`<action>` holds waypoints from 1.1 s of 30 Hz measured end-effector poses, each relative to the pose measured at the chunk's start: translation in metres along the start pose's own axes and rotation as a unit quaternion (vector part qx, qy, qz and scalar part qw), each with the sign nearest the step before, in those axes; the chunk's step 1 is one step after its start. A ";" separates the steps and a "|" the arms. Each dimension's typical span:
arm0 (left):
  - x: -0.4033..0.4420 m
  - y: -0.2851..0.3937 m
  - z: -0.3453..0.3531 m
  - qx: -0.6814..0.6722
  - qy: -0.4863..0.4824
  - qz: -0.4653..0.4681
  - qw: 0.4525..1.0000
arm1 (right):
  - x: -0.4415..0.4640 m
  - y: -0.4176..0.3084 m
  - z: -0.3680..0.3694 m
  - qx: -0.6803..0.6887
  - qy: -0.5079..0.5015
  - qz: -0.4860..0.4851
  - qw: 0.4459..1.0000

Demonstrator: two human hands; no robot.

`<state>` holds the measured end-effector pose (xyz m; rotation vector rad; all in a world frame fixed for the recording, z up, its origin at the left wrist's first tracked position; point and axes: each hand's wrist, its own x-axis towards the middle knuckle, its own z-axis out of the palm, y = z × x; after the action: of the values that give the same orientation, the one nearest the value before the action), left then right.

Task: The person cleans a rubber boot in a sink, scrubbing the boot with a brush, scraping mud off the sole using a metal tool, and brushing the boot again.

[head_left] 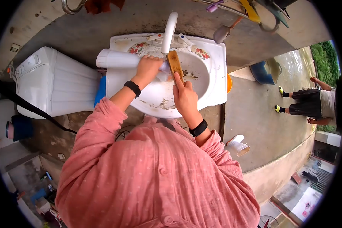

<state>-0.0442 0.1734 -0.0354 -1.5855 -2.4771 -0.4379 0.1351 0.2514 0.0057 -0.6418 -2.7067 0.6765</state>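
Note:
A white rubber boot (116,59) lies sideways across the left part of the sink (169,111), its wide end to the left. My left hand (148,70) is closed around it near the basin's middle. In my right hand (185,97) is a brush with a flat wooden back (174,62), tilted beside the boot's far end; its bristles are hidden. Above the brush stands the white faucet (170,32); whether water runs from it I cannot tell. Dark mud spots lie in the basin.
A matching white boot (238,146) lies on the floor to the right. A washing machine (60,83) stands on the left, next to a blue container (101,91). An orange bucket (229,83) sits behind the sink's right edge. Farther right are a blue tub (264,72) and another person (311,103).

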 end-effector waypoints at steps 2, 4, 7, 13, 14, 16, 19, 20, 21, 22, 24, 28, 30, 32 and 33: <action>-0.012 0.005 0.004 0.000 0.002 0.019 1.000 | 0.022 0.000 0.004 -0.010 -0.008 -0.010 1.000; -0.017 0.011 0.001 0.021 0.009 -0.015 1.000 | 0.045 0.009 0.016 -0.014 0.014 -0.022 1.000; -0.019 0.008 -0.004 0.015 -0.011 -0.037 0.999 | 0.058 0.025 0.011 0.035 0.010 0.014 0.999; -0.003 0.005 0.000 0.017 -0.023 -0.077 0.997 | -0.010 -0.006 -0.017 0.016 -0.030 0.005 0.999; -0.004 0.007 0.002 0.020 -0.017 -0.070 0.997 | -0.005 -0.007 -0.013 0.015 -0.035 0.004 0.999; -0.012 0.015 0.004 0.017 -0.029 -0.062 0.998 | 0.017 -0.004 -0.002 -0.044 -0.022 -0.013 0.999; -0.022 0.022 0.001 0.028 -0.012 -0.027 0.999 | 0.058 0.012 0.003 0.002 -0.062 0.016 0.998; -0.026 0.019 -0.001 0.025 -0.001 -0.021 0.999 | 0.063 0.019 0.002 0.038 -0.084 0.026 0.995; -0.027 0.016 -0.002 0.022 0.013 -0.018 1.000 | 0.059 0.015 -0.011 0.074 -0.095 0.044 0.992; -0.024 0.013 0.000 0.022 0.021 -0.018 0.999 | 0.051 0.007 -0.030 0.069 -0.091 0.039 0.993; -0.031 0.010 0.002 0.034 0.028 -0.025 0.999 | 0.028 -0.010 -0.059 0.107 -0.147 0.027 0.983; -0.042 0.013 0.005 0.027 0.007 -0.007 1.000 | 0.034 -0.009 -0.055 0.020 -0.216 0.034 0.976; -0.049 0.019 0.010 0.030 0.026 0.011 0.999 | 0.065 0.020 -0.023 -0.019 -0.263 0.019 0.964; -0.056 0.024 0.009 0.024 0.017 0.013 0.999 | 0.072 0.034 -0.004 -0.022 -0.262 0.021 0.965; -0.057 0.025 0.009 0.016 0.018 0.003 1.000 | 0.076 0.029 -0.007 -0.027 -0.261 0.021 0.965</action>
<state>0.0022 0.1374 -0.0570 -1.5592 -2.4392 -0.4204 0.0818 0.3132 0.0090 -0.6034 -3.2090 0.8911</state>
